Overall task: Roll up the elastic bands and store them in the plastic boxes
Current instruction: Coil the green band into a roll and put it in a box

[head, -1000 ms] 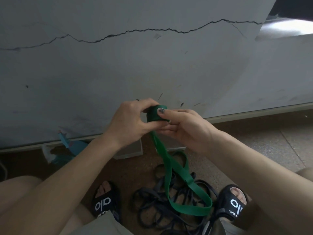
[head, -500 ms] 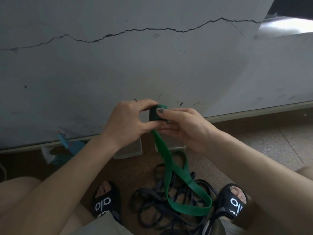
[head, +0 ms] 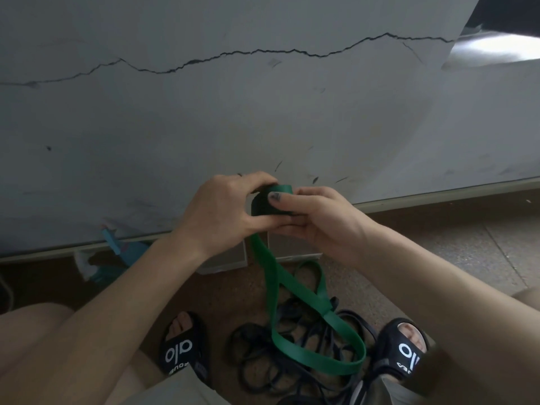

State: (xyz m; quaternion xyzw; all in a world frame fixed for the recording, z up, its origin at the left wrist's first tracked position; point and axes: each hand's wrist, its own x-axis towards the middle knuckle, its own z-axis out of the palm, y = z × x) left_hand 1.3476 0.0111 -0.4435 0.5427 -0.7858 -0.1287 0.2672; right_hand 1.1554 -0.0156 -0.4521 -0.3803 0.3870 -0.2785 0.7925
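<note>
Bare forearms; black slides (head: 183,350) with white "alo" lettering; dark-painted thumbnail (head: 274,196).

I see the green elastic band (head: 295,305) partly wound into a tight roll held up in front of the wall, its free length hanging down, crossing over itself once and ending in a loop above a tangled heap of dark elastic bands (head: 292,355) on the floor. Behind the roll, two clear plastic boxes (head: 225,258) stand side by side at the foot of the wall.

The elastic band (head: 295,290) was green; the pile of bands (head: 295,366) dark navy; the slides (head: 182,350) black with white lettering.
</note>
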